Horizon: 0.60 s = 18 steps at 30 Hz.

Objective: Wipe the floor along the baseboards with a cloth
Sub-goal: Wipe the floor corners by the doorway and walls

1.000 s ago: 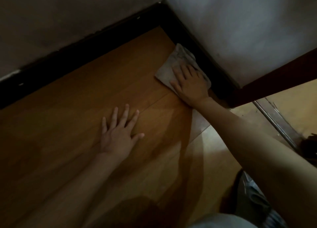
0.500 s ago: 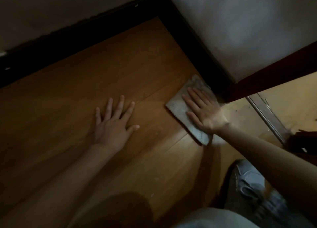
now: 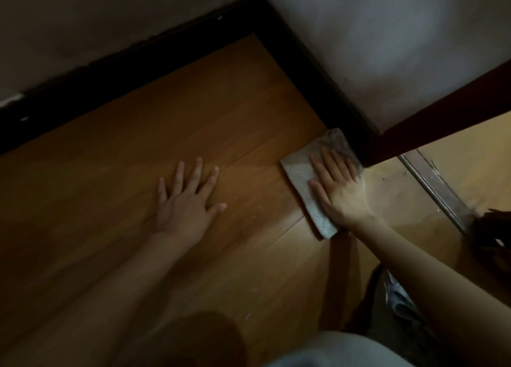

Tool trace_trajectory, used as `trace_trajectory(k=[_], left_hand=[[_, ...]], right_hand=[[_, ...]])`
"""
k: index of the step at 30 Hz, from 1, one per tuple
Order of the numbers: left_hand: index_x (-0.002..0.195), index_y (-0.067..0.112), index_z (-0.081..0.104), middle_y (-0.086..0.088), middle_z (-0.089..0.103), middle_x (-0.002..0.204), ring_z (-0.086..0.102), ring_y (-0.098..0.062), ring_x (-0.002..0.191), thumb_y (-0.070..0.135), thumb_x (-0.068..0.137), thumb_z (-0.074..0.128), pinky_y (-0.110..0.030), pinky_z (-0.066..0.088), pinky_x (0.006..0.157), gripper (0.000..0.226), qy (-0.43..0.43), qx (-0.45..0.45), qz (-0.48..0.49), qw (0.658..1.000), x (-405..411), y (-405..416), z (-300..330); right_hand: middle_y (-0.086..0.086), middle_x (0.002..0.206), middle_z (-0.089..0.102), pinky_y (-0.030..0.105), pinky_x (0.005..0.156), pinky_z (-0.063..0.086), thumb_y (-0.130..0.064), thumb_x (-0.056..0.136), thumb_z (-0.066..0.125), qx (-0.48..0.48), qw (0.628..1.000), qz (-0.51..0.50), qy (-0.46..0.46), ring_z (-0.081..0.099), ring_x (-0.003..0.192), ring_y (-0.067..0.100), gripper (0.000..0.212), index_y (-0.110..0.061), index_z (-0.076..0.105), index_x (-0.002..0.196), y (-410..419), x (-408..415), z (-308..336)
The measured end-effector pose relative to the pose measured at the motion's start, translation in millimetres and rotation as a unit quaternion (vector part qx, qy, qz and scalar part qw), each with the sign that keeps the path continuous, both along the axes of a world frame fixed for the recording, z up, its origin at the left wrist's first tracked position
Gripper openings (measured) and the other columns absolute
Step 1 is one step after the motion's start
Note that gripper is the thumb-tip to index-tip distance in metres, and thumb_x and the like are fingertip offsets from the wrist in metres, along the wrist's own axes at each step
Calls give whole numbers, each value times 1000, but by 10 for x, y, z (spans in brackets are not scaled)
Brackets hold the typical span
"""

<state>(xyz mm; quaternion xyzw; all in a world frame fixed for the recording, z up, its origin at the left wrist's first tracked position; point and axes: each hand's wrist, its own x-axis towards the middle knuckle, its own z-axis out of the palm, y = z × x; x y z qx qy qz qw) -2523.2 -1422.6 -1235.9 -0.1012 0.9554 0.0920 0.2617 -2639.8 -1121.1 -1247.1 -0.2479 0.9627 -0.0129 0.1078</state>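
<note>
Wooden floor (image 3: 138, 173) — right hand (image 3: 338, 189) flat atop cloth (image 3: 301, 173) beside baseboard (image 3: 318, 71); left hand (image 3: 185, 203) splayed, apart.

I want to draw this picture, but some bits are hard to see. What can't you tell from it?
All in the head view:
- Cloth: the right hand lies flat over much of it, so its whole shape is hidden.
- Dark baseboard: too dim to show dust or marks.
- Dark thing at the right edge: cut off by the frame, unclear.
- Right hand's outer edge: blurred.
- Floor under the left hand: covered.
</note>
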Motion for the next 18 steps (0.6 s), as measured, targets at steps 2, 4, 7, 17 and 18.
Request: trace_trajectory(k=[2,4,7,17,18], left_hand=[[149,44,-16,11,-33,154,-27,-23,144,68,93,22,-54,-3,118,72,-1,1,-1,1000,-3,6,6],[149,44,-17,11,-33,154,-27,-23,144,67,93,22,-54,-3,118,72,-2,2,0,1000,-2,3,17],[149,44,-15,10,-31,156,-26,-23,145,68,94,23,-54,-3,118,71,-7,3,0,1000,0,-2,43],[149,45,-15,10,-29,157,-24,-24,146,69,93,22,-55,-3,118,71,11,2,2,1000,13,-1,-17],[149,45,-15,11,-29,157,-24,-24,145,69,93,22,-55,-3,118,71,10,2,2,1000,12,-2,-20]], right_hand=[[6,161,14,39,120,2,-53,98,13,6,1000,14,-18,10,148,23,62,-25,15,153,-147,-201,2],[5,161,13,35,118,0,-54,98,11,-6,999,39,-12,10,148,22,62,-27,13,154,-402,-511,-12],[1,163,3,29,115,-9,-52,102,18,-22,999,20,-37,0,149,18,58,-29,5,154,-776,-845,-51],[0,162,7,39,120,-2,-55,99,15,-27,996,-80,-20,2,149,17,61,-30,11,154,-22,55,7],[1,162,8,40,120,0,-54,99,15,-27,997,-68,-17,3,149,18,60,-28,12,154,-71,-41,-5]])
